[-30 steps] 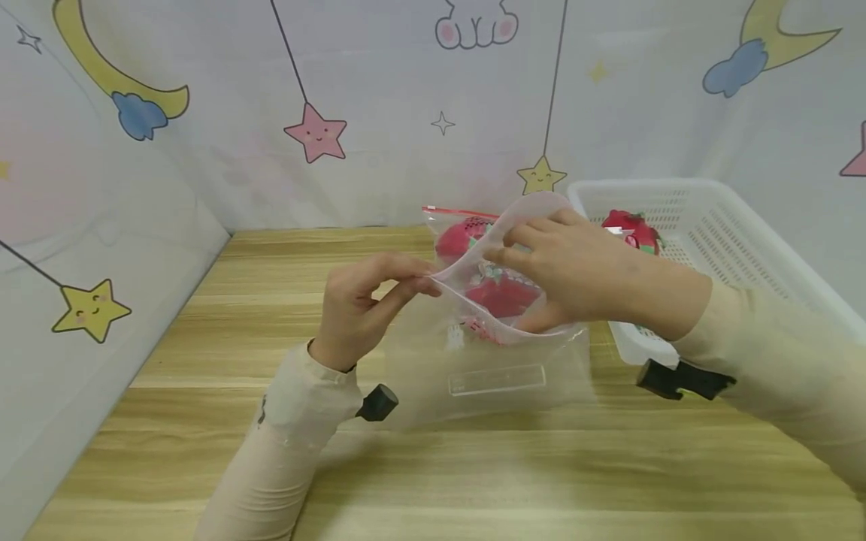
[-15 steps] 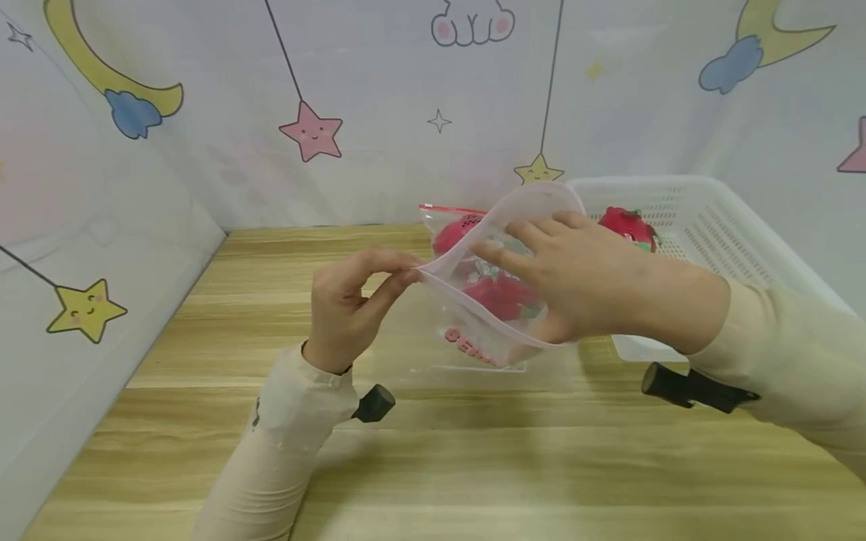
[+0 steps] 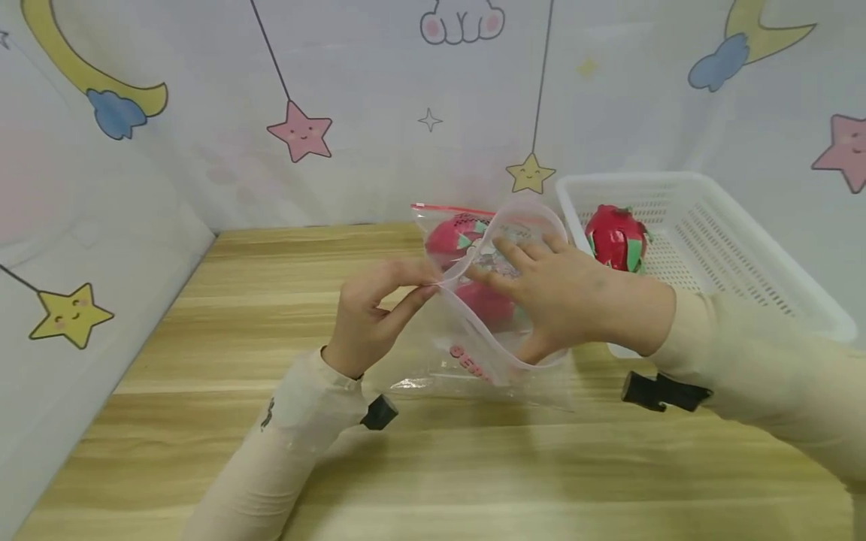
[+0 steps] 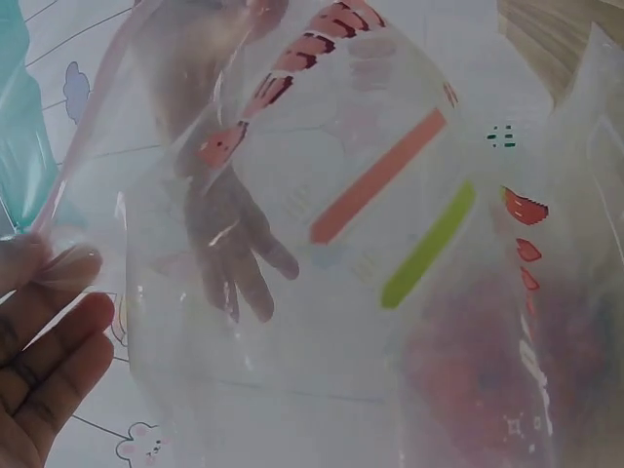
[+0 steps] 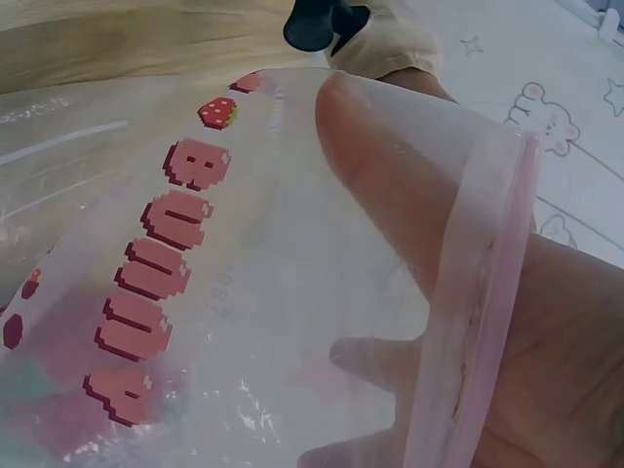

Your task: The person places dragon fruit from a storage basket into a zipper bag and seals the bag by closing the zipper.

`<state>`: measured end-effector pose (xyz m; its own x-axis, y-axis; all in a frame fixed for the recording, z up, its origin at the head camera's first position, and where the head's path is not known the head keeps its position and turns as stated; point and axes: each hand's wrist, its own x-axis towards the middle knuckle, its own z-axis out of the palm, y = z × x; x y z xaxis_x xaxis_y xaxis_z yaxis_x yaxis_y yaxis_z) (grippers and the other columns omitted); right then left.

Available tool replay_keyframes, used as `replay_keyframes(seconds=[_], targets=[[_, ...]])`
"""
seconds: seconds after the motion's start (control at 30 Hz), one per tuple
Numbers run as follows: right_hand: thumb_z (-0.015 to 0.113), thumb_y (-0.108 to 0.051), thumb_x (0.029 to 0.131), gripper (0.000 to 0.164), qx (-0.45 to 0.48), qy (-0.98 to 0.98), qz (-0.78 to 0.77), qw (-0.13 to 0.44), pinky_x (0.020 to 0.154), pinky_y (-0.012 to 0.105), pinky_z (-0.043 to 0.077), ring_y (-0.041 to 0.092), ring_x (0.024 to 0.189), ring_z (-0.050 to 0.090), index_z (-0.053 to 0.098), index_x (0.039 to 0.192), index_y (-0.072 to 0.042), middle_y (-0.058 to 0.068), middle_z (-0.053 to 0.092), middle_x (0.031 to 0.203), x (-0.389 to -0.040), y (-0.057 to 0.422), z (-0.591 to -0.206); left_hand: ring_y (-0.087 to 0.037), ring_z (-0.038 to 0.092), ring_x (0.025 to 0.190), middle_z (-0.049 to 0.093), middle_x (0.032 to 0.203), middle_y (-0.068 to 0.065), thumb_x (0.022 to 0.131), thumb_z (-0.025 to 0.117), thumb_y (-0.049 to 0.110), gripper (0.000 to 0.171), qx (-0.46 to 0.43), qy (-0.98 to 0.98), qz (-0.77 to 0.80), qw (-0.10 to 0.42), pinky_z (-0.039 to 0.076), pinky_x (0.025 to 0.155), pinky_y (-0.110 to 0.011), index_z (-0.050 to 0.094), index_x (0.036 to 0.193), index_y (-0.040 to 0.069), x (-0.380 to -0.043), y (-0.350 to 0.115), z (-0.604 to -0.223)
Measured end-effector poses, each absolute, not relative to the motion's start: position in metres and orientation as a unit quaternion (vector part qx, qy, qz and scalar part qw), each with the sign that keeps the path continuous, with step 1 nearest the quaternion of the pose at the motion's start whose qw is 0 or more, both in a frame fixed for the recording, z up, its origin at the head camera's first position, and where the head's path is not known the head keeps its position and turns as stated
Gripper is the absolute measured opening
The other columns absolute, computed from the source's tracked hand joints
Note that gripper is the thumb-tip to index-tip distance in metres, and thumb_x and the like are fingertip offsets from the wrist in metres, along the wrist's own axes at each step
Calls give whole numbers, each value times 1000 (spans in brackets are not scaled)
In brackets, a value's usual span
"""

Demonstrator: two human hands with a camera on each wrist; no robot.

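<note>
My left hand point(image 3: 379, 312) pinches the left end of the pink-edged mouth of a clear zip bag point(image 3: 433, 368) between thumb and finger. My right hand point(image 3: 564, 297) reaches inside the mouth with its fingers spread, pushing the plastic apart. In the right wrist view the thumb point(image 5: 366, 166) shows through the bag, beside red pixel-style letters point(image 5: 146, 268). Behind stands another clear bag with a red slider strip point(image 3: 446, 210), holding a red and green thing point(image 3: 449, 239). A second red shape point(image 3: 483, 304) shows through the plastic; which bag it is in I cannot tell.
A white perforated basket point(image 3: 778, 248) stands at the right behind my right forearm, with a red and green dragon-fruit-like item point(image 3: 614, 239) in it. A wood-grain tabletop point(image 3: 271, 300) meets a patterned wall cloth point(image 3: 379, 173) at the back.
Both hands have shifted slightly, first left and then back, with the bag. Its mouth hangs a little lower, and its printed letters have come into view. The right fingers stay spread.
</note>
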<state>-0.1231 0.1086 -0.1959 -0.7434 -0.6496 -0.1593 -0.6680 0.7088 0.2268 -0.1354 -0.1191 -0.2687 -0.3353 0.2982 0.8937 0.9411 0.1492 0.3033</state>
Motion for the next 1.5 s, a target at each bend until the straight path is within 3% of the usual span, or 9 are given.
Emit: replay_keyframes(seconds=[0.17, 0.27, 0.4, 0.77, 0.93, 1.17, 1.5], targets=[[66, -77, 66, 108, -358, 922, 144, 43, 110, 65, 29, 45, 136, 39, 28, 152, -25, 24, 29, 154, -127, 106, -203, -30, 70, 83, 71, 87, -20, 82, 71, -1, 9, -453, -690, -449, 342, 56, 86, -23, 69, 88, -7, -136, -122, -273], [67, -76, 66, 108, -358, 921, 146, 54, 111, 64, 29, 45, 136, 38, 28, 152, -25, 24, 29, 154, -130, 104, -205, -29, 70, 79, 72, 84, -18, 71, 75, -13, 19, -448, -703, -436, 340, 57, 82, -22, 70, 87, -6, -136, -123, -274], [68, -73, 68, 106, -353, 921, 148, 73, 111, 64, 28, 44, 138, 36, 27, 153, -25, 23, 28, 155, -134, 103, -208, -26, 71, 75, 73, 81, -16, 65, 76, -17, 25, -442, -718, -425, 330, 57, 78, -21, 71, 86, -5, -138, -124, -274], [76, -53, 74, 92, -392, 911, 114, 58, 107, 56, 40, 43, 129, 48, 36, 149, -17, 21, 42, 147, -141, 111, -221, -24, 72, 75, 74, 83, -16, 68, 78, -12, 20, -447, -720, -433, 308, 57, 75, -18, 73, 86, -4, -140, -128, -281], [77, -52, 74, 90, -397, 909, 114, 59, 108, 56, 39, 40, 133, 46, 38, 148, -16, 20, 43, 147, -143, 113, -224, -22, 71, 73, 74, 83, -15, 68, 77, -13, 23, -458, -718, -428, 303, 56, 72, -17, 71, 88, -3, -141, -128, -282], [74, -54, 75, 89, -398, 907, 122, 67, 109, 59, 37, 39, 134, 44, 37, 148, -18, 19, 42, 148, -143, 112, -225, -15, 66, 76, 73, 91, -8, 83, 70, -2, 19, -503, -731, -360, 288, 53, 65, -22, 72, 102, 3, -141, -129, -278], [75, -56, 75, 88, -404, 907, 97, 70, 107, 57, 40, 37, 131, 48, 40, 147, -19, 15, 45, 147, -146, 110, -226, -17, 65, 86, 71, 94, -8, 76, 75, -6, 23, -507, -745, -342, 266, 55, 64, -25, 71, 96, 4, -138, -128, -277]])
